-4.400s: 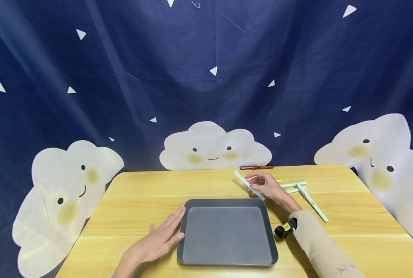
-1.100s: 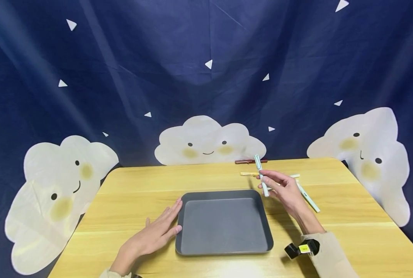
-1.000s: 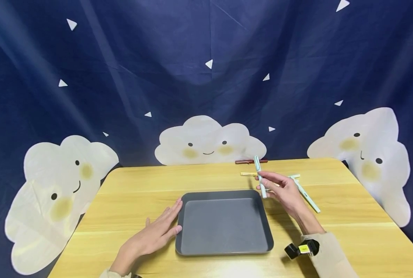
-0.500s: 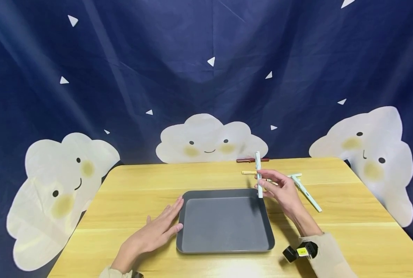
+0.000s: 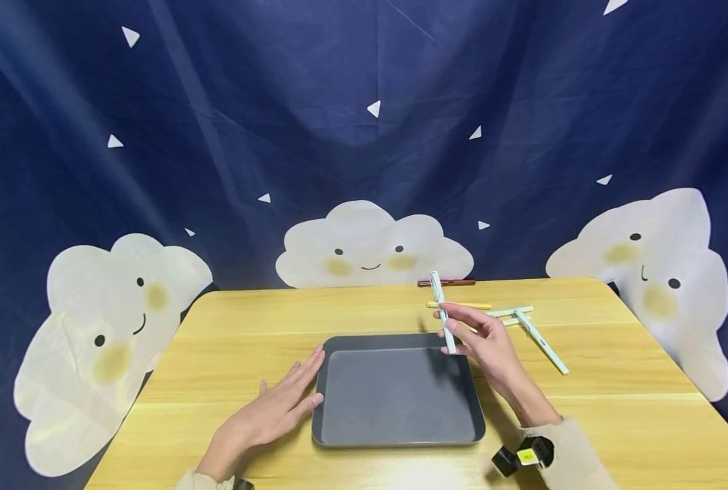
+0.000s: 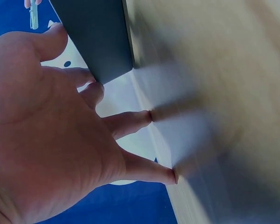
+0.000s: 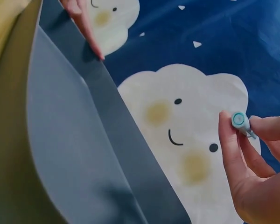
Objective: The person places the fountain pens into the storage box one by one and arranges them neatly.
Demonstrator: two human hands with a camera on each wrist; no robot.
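My right hand (image 5: 483,340) pinches a pale blue pen (image 5: 442,309) between thumb and fingers, over the far right corner of a dark grey tray (image 5: 400,401). The pen stands nearly upright with its clip end up; in the right wrist view its round turquoise end (image 7: 239,119) faces the camera. My left hand (image 5: 272,415) lies with straight fingers along the tray's left rim. In the left wrist view, thumb and fingers of the left hand (image 6: 60,116) touch the tray's side (image 6: 98,42), and two fingertips rest on the table.
Behind the tray lie a dark red pen (image 5: 462,282) at the table's far edge and a yellow pen (image 5: 470,305). Several pale green pens (image 5: 541,342) lie crossed to the right. A dark blue cloth with clouds (image 5: 376,252) hangs behind the wooden table (image 5: 247,340).
The right hand has lifted the pale blue pen, turned it upright and carried it left over the tray's far right corner. The left hand has stayed at the tray's left rim.
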